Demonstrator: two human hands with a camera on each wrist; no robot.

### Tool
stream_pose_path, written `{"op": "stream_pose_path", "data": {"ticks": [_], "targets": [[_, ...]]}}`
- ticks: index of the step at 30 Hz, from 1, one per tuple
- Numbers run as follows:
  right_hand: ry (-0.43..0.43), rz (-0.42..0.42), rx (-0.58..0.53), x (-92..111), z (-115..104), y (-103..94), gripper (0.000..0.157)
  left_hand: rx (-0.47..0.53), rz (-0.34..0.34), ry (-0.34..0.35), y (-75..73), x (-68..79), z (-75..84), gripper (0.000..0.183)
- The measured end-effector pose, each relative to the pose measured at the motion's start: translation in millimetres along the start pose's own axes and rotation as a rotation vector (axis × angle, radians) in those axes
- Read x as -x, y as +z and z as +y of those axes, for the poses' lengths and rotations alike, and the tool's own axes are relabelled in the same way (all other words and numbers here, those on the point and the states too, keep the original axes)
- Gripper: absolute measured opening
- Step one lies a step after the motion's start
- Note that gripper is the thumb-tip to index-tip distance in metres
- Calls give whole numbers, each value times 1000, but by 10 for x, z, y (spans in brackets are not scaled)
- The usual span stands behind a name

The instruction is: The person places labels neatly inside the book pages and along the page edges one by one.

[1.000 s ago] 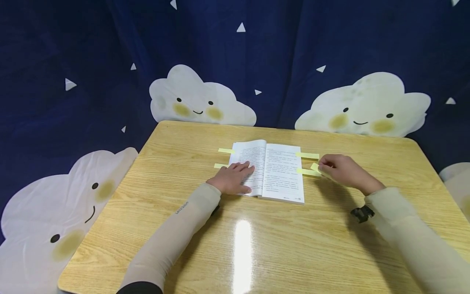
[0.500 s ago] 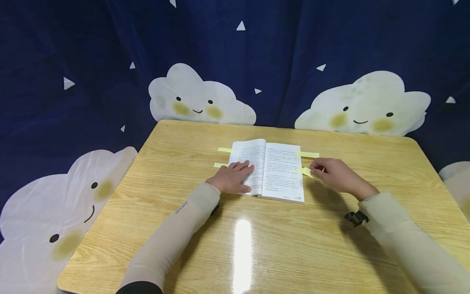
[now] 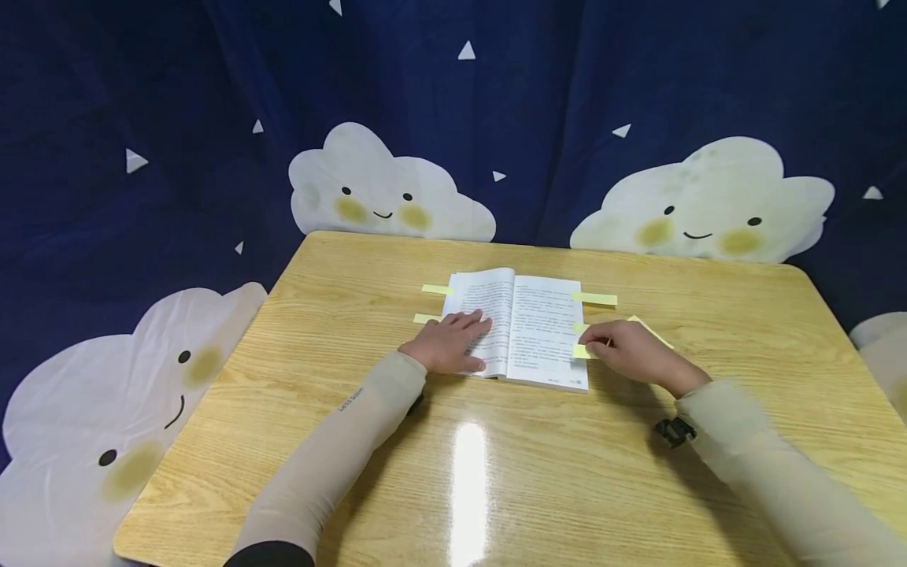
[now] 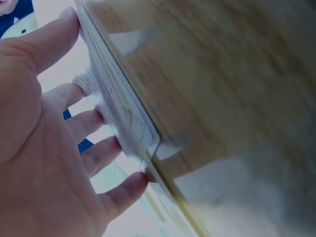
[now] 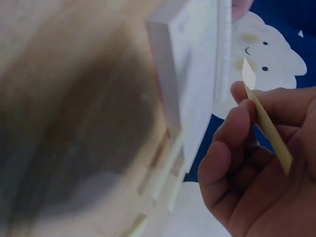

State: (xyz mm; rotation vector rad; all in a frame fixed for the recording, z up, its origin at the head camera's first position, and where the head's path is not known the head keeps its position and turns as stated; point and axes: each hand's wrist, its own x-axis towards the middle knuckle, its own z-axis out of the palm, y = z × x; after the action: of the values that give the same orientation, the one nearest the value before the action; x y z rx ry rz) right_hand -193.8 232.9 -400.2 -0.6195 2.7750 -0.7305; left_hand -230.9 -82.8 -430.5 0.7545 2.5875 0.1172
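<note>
An open book [image 3: 546, 331] lies on the wooden table, printed pages up. My left hand [image 3: 445, 343] rests on its left page with the fingers spread; the left wrist view shows those fingers [image 4: 91, 158] over the page edge. At the right page's edge, my right hand [image 3: 641, 354] pinches a pale yellow sticky strip [image 3: 583, 351] between thumb and finger. In the right wrist view this sticky strip [image 5: 271, 131] runs lengthwise past the fingertips. An upper yellow strip [image 3: 597, 299] sticks out from the right page. Below it, another strip [image 3: 579, 327] is partly hidden by my right hand.
Two yellow strips [image 3: 437, 290] stick out from the book's left side. A thin yellow edge [image 3: 652, 332] shows behind my right hand; what it belongs to is hidden. The wooden table [image 3: 340, 299] extends around the book. A dark blue cloud-patterned curtain [image 3: 524, 118] hangs behind.
My right hand has moved left and slightly down, bringing the sticky strip from beside the book to the right page's edge. A yellow edge has come into view behind it. My left hand stays put.
</note>
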Motion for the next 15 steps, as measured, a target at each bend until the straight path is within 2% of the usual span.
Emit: {"op": "stream_pose_path", "data": {"ticks": [5,15], "targets": [[-19,-12,14,-17,64,107,18,1,-4,8,-5,-12,-3,79],[-41,7,18,-15,127,190,13,-5,-3,9,-2,-5,-26,79]]}}
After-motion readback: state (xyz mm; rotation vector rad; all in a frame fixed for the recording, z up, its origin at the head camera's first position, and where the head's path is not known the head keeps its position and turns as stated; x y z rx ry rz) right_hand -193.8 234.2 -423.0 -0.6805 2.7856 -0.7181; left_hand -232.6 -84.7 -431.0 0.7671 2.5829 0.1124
